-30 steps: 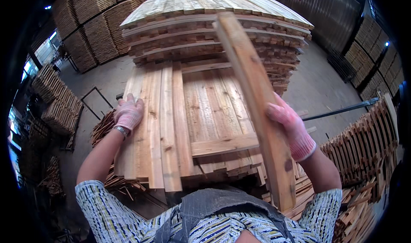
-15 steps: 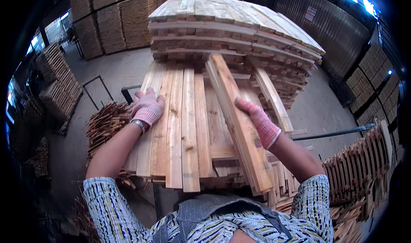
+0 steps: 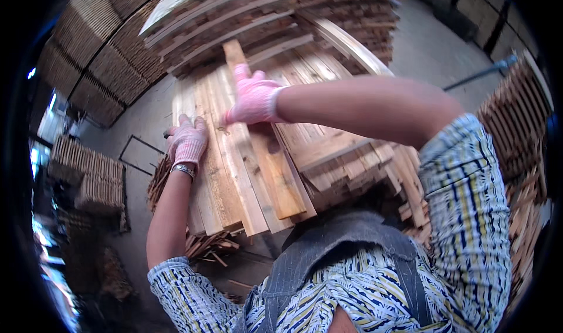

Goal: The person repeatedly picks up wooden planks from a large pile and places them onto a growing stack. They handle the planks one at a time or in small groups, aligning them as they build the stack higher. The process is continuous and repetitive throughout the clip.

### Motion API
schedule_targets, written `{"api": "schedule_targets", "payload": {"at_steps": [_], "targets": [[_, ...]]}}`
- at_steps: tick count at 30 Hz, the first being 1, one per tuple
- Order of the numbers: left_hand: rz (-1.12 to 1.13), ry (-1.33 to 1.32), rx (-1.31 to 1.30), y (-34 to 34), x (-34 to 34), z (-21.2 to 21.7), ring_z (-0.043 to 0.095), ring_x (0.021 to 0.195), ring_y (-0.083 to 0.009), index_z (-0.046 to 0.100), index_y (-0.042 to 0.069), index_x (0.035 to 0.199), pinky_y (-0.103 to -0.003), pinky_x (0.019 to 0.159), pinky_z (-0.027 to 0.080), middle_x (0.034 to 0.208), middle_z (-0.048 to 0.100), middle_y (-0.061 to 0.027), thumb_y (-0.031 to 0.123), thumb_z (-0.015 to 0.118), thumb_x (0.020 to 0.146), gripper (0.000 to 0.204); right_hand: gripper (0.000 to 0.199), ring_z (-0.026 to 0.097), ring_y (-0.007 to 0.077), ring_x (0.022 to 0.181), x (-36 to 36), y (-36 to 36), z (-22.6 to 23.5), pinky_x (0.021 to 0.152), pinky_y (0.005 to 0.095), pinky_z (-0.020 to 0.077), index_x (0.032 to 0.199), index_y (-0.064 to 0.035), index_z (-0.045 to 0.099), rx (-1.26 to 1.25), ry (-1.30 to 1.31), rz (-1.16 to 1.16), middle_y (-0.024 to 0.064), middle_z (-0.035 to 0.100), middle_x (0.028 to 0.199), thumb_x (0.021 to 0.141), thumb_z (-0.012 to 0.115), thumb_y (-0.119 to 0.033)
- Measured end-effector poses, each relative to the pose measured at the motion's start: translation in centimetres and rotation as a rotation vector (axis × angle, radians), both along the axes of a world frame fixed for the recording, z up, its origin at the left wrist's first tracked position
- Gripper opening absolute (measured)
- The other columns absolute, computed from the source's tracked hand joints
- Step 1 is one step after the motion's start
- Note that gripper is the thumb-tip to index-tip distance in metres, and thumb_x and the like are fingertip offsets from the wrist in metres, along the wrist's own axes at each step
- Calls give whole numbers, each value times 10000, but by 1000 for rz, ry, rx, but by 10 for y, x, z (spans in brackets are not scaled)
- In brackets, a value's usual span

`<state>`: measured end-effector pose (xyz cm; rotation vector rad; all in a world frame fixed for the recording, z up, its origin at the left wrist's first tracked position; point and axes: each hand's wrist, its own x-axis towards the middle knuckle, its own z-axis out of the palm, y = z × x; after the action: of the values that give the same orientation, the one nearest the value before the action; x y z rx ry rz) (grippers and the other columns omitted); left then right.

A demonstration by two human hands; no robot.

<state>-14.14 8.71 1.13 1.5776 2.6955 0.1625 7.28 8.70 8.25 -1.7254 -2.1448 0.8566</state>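
At the far left, a stack of wood stands on the floor, its layers lined up, probably so the load stays steady. Nearer, a pile of thin sticks lies loose below the boards. The left hand, in a pink-and-white glove, rests palm down with fingers spread on the leftmost of the light boards, likely to keep their edges from shifting. These boards lie side by side, ends uneven. Right of them, a thicker board runs lengthwise over the row. The right hand reaches across onto it, palm down, perhaps to steer it; blur leaves me unable to tell whether the fingers pinch its edges. Further right, a crosswise board lies over other planks, perhaps as a spacer. At the far right, a rack of slats stands near a blue bar.
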Motion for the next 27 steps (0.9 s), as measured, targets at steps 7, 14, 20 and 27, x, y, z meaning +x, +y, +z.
{"api": "schedule_targets", "payload": {"at_steps": [7,14,20,27], "targets": [[-12,13,12,-10,-18,-3,473,1277,-504,356,131,1496,-567,1045,409,1403,427,-337,572,376,965,690,898,577,359,1108,17,32,5,923,474,453,1558,-55,157,-222,-133,119,270,518,1281,819,616,-281],[-15,-20,-21,3,11,1,453,1305,-481,369,151,1481,-557,1047,410,1448,375,-325,558,406,958,664,931,705,327,910,95,48,-54,774,462,569,1520,92,124,73,76,32,309,671,1044,831,633,-272],[8,25,-26,-7,-8,-4,454,1299,-485,374,141,1473,-559,1041,411,1429,390,-324,549,428,953,663,878,600,399,1197,32,43,-55,1034,439,466,1553,26,120,-25,88,117,332,575,1288,897,568,-348],[-31,49,29,-5,-3,-3,519,1221,-486,428,104,1391,-546,1006,443,1360,455,-322,533,416,955,612,746,582,383,1211,102,40,-50,948,443,509,1497,19,299,-28,154,119,342,498,1359,921,532,-394]]}}
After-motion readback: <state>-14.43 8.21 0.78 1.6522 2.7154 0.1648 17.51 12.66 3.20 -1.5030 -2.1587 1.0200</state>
